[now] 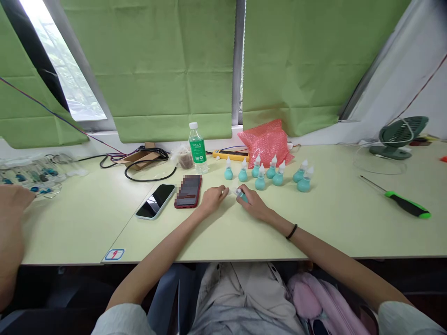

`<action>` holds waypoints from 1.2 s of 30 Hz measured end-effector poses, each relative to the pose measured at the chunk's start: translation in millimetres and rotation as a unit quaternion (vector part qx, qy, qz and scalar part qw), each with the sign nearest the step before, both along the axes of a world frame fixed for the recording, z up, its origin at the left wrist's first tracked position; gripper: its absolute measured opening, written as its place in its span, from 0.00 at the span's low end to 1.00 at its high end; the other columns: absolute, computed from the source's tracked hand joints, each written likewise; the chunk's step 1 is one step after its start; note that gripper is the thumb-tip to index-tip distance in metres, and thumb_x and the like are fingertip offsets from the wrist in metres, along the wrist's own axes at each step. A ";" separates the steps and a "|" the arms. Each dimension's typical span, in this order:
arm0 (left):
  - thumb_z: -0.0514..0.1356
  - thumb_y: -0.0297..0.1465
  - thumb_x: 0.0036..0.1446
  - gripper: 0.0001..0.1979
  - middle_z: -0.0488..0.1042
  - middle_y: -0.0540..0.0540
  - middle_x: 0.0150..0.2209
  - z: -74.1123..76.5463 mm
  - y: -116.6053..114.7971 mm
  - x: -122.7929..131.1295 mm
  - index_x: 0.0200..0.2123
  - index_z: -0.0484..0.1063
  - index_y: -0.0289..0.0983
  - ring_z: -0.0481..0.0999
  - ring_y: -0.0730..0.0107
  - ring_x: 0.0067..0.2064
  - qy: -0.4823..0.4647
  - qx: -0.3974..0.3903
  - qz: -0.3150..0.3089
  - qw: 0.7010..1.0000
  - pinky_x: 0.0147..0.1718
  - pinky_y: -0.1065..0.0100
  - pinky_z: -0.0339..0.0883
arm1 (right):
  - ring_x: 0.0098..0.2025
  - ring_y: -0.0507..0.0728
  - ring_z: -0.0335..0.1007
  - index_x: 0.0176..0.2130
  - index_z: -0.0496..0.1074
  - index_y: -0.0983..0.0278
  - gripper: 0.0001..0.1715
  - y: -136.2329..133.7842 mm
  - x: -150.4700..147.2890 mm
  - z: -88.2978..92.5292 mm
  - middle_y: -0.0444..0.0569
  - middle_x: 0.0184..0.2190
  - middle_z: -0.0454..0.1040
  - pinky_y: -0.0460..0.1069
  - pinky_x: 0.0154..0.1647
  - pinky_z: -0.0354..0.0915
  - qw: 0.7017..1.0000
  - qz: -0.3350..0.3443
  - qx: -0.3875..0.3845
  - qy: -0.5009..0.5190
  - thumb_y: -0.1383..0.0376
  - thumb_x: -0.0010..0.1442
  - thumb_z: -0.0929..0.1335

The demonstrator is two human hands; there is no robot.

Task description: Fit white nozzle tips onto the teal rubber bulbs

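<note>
A small teal nasal aspirator bulb (243,197) is gripped in my right hand (255,204), low over the table and tilted to the left. The fingertips of my left hand (213,199) are pinched at its clear nozzle (232,191), just left of the bulb. Whether the nozzle is fixed to the bulb or apart from it is too small to tell. Beyond my hands several like aspirators stand upright with pale pointed tips, among them a front one (260,181) and one at the right end (304,182).
Left of my hands lie a red-cased phone (188,191) and a pale-cased phone (155,201). A water bottle (198,151), a pink bubble-wrap bag (267,144) and a yellow power strip (230,155) stand behind. Rightward are a screwdriver (401,200) and green fan (401,137). Another person's arm (12,232) enters left.
</note>
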State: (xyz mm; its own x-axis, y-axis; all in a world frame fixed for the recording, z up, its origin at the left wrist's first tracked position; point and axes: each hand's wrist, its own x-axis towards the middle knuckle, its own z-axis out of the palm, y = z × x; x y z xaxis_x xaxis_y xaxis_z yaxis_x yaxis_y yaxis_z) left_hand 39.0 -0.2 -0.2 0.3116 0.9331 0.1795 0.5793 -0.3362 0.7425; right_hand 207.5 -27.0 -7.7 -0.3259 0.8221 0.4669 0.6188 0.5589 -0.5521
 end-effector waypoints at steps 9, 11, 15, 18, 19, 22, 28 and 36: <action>0.47 0.32 0.52 0.11 0.68 0.49 0.25 0.6 -6.1 0.1 0.36 0.65 0.37 0.65 0.73 0.26 0.093 0.172 0.027 0.980 0.26 0.72 0.54 | 0.33 0.56 0.61 0.31 0.68 0.64 0.11 11.7 1.1 -11.4 0.48 0.27 0.70 0.49 0.34 0.58 0.997 -0.046 0.062 -0.011 0.63 0.43 0.66; 0.49 0.35 0.51 0.11 0.67 0.51 0.22 2.2 -9.9 2.3 0.34 0.66 0.37 0.64 0.75 0.24 0.086 0.185 0.009 0.979 0.25 0.74 0.54 | 0.32 0.56 0.61 0.30 0.69 0.64 0.09 11.8 0.6 -11.4 0.48 0.25 0.69 0.49 0.33 0.58 0.996 -0.050 0.069 0.004 0.63 0.44 0.66; 0.51 0.40 0.49 0.14 0.65 0.52 0.20 1.7 -18.0 9.7 0.30 0.67 0.35 0.62 0.77 0.22 0.042 0.153 -0.044 0.986 0.22 0.75 0.54 | 0.29 0.53 0.60 0.28 0.67 0.65 0.06 7.1 -3.2 -7.2 0.48 0.25 0.66 0.47 0.30 0.57 0.996 -0.035 0.072 0.034 0.64 0.47 0.64; 0.49 0.40 0.51 0.15 0.66 0.51 0.21 1.0 -21.9 13.6 0.29 0.67 0.34 0.63 0.78 0.23 -0.018 0.135 -0.074 0.988 0.23 0.75 0.55 | 0.25 0.51 0.58 0.23 0.62 0.65 0.05 2.2 -7.0 -4.8 0.45 0.23 0.63 0.45 0.26 0.55 0.996 -0.026 0.060 0.056 0.65 0.48 0.62; 0.48 0.40 0.52 0.15 0.67 0.50 0.22 1.2 -22.7 14.0 0.30 0.67 0.34 0.63 0.77 0.23 -0.039 0.128 -0.085 0.987 0.23 0.75 0.56 | 0.25 0.51 0.57 0.23 0.61 0.65 0.06 0.8 -8.0 -4.5 0.44 0.22 0.63 0.45 0.25 0.54 0.996 -0.021 0.049 0.067 0.65 0.48 0.62; 0.46 0.38 0.53 0.16 0.67 0.50 0.23 2.2 -24.1 13.7 0.31 0.67 0.34 0.64 0.77 0.24 -0.078 0.113 -0.107 0.985 0.25 0.75 0.57 | 0.23 0.50 0.56 0.24 0.59 0.64 0.05 -2.0 -9.6 -4.2 0.42 0.20 0.62 0.44 0.24 0.53 0.996 -0.001 -0.008 0.094 0.65 0.50 0.60; 0.54 0.38 0.47 0.13 0.65 0.51 0.20 0.1 -25.8 15.0 0.30 0.68 0.34 0.62 0.78 0.22 -0.122 0.116 -0.059 0.984 0.22 0.75 0.57 | 0.21 0.49 0.52 0.25 0.55 0.63 0.05 -7.7 -11.0 -1.3 0.39 0.19 0.59 0.43 0.21 0.50 0.992 -0.018 -0.053 0.116 0.64 0.48 0.60; 0.54 0.37 0.47 0.12 0.63 0.51 0.20 2.2 -23.5 13.5 0.23 0.64 0.32 0.60 0.80 0.22 -0.223 0.026 -0.126 0.966 0.21 0.75 0.56 | 0.22 0.49 0.56 0.27 0.54 0.63 0.05 -13.0 -12.0 -0.1 0.39 0.19 0.60 0.44 0.23 0.51 0.983 0.063 -0.114 0.126 0.63 0.52 0.58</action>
State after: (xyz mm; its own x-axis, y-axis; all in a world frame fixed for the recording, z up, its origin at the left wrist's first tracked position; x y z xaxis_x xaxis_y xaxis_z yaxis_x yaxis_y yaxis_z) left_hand 52.5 -23.6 1.9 0.4087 0.8241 0.3923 0.1004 -0.4678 0.8781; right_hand 195.5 -40.0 -7.8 -0.3305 0.8750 0.3536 0.3802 0.4664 -0.7987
